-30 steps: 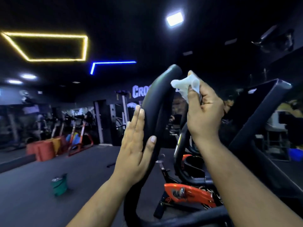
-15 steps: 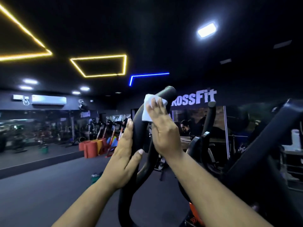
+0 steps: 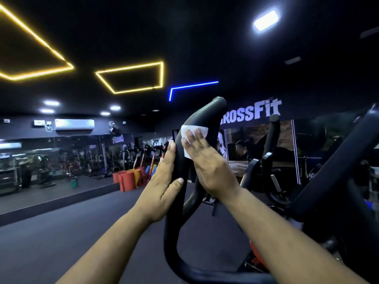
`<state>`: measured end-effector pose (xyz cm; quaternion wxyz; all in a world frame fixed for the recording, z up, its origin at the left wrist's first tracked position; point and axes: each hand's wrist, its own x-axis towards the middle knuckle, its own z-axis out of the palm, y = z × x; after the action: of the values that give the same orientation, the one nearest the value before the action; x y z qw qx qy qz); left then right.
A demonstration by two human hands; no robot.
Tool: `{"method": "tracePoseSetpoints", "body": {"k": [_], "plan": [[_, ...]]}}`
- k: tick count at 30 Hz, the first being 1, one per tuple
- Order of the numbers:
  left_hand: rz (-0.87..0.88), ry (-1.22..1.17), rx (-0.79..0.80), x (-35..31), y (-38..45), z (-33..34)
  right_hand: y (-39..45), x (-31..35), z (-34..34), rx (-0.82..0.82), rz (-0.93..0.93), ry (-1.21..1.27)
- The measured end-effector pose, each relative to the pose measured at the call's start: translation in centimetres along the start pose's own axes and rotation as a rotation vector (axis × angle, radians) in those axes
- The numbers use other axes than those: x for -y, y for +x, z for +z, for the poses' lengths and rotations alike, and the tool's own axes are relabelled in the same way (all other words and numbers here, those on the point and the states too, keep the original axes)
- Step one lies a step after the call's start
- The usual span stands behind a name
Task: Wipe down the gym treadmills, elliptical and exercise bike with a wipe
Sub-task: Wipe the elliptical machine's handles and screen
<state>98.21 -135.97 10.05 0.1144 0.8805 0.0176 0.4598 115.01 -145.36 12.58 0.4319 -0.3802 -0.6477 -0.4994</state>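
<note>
Pressing a crumpled white wipe [image 3: 194, 132] against the smooth curved black handlebar [image 3: 178, 201].

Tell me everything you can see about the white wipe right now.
The white wipe looks like thin, soft tissue or cloth, partly folded and lying flat. It sits high on the black handlebar, just under its curved tip. The right hand presses it against the bar with straight fingers that cover its lower part. The left hand rests flat on the bar's other side and does not touch the wipe.
</note>
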Motion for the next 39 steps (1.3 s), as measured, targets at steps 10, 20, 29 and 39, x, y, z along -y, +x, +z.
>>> {"method": "tracePoseSetpoints", "body": {"k": [10,20,29,39], "plan": [[0.006,-0.074,-0.023,-0.5,0.1,0.7,1.5,-0.2,0.7,-0.135,0.293,0.071],[-0.007,-0.055,0.008,0.2,-1.5,0.3,-2.8,0.1,0.0,-0.023,0.110,-0.006],[-0.010,-0.096,0.008,0.2,-2.3,0.5,-2.3,1.5,3.0,0.008,0.045,0.073],[-0.031,0.067,0.094,1.6,-6.0,1.3,-15.5,3.8,3.9,0.419,-0.038,0.193]]}}
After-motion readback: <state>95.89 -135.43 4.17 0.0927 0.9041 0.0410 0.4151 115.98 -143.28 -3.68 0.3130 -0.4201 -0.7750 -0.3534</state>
